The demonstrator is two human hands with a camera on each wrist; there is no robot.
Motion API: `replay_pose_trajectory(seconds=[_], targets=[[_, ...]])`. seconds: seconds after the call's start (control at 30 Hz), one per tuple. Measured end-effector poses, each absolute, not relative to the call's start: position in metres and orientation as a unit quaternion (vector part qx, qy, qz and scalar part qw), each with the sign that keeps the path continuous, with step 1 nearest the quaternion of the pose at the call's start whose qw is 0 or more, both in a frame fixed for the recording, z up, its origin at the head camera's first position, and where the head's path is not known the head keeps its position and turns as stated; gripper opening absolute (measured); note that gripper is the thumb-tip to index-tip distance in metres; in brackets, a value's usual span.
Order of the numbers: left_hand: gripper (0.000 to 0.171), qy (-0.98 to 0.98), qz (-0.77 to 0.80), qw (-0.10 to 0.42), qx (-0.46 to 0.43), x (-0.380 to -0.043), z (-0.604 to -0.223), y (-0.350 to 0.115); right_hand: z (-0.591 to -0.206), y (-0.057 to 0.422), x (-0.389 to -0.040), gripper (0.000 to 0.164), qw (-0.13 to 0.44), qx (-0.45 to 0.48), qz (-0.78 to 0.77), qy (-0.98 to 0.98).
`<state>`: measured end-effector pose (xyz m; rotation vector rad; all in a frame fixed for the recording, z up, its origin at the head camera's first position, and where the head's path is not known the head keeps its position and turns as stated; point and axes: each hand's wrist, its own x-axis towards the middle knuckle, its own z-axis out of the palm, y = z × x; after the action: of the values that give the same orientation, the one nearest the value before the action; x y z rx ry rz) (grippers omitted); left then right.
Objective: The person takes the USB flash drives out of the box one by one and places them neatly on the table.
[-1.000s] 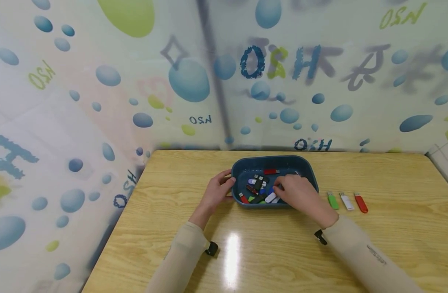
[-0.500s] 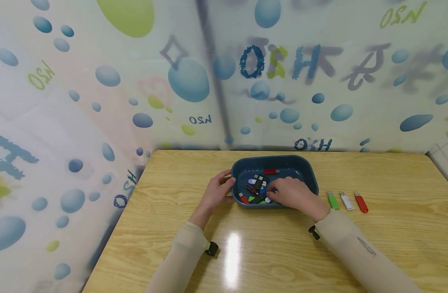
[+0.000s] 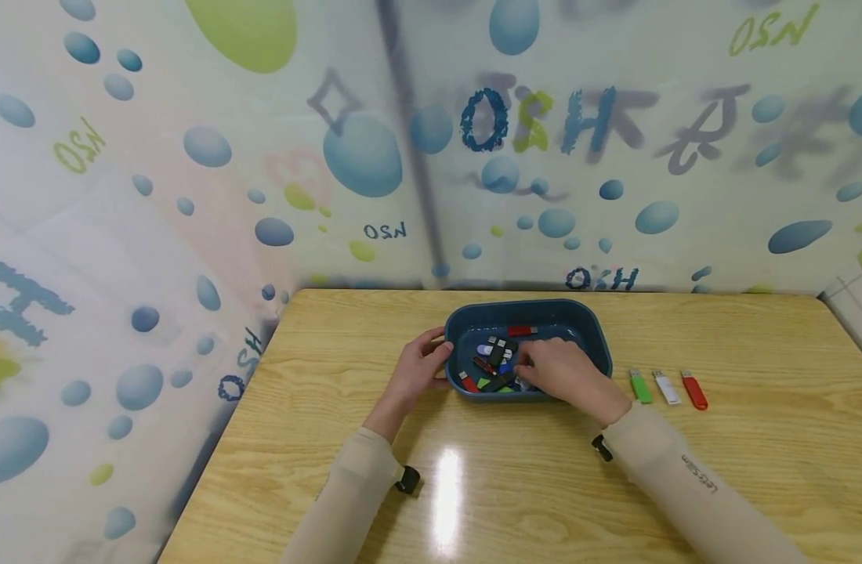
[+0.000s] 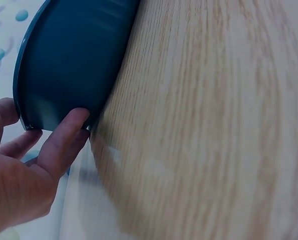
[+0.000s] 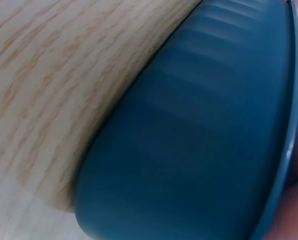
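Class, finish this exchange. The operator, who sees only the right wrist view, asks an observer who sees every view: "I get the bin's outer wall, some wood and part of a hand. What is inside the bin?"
Observer: The bin holds a jumble of USB sticks, black and red ones among them.
Operator: Is anything set out on the table?
Observer: Yes, to the right of the bin, a green stick, a white stick and a red stick lie in a row.
Operator: What is the left hand doing?
Observer: It grips the bin's left end.
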<state>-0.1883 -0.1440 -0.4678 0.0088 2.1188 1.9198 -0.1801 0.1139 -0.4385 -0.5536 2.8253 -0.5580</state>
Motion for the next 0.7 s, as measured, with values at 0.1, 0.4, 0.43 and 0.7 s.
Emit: replay_pose_trajectory(seconds=[0.1,0.4,0.43,0.7], targets=[[0.049,0.734,0.665,0.139,0.003,-0.188,-0.4673,-0.1435,-0.44,0.1134,-0.1809,0.008,0.088,-0.187,-0.186,0.96],[0.049,0.722,0.677,0.141,0.004,-0.1885,-0.468,-0.1424,-0.4407,0.1159,-0.179,0.011,0.07,-0.183,-0.201,0.96],[0.049,0.72,0.68,0.142,0.002,-0.1886,-0.4681,-0.1423,-0.4401,0.1165,-0.1782,0.013,0.064,-0.183,-0.202,0.96],[0.049,0.723,0.677,0.14,0.001,-0.1882,-0.4691,-0.1426,-0.4332,0.1231,-0.1733,0.044,0.028,-0.135,-0.228,0.964]])
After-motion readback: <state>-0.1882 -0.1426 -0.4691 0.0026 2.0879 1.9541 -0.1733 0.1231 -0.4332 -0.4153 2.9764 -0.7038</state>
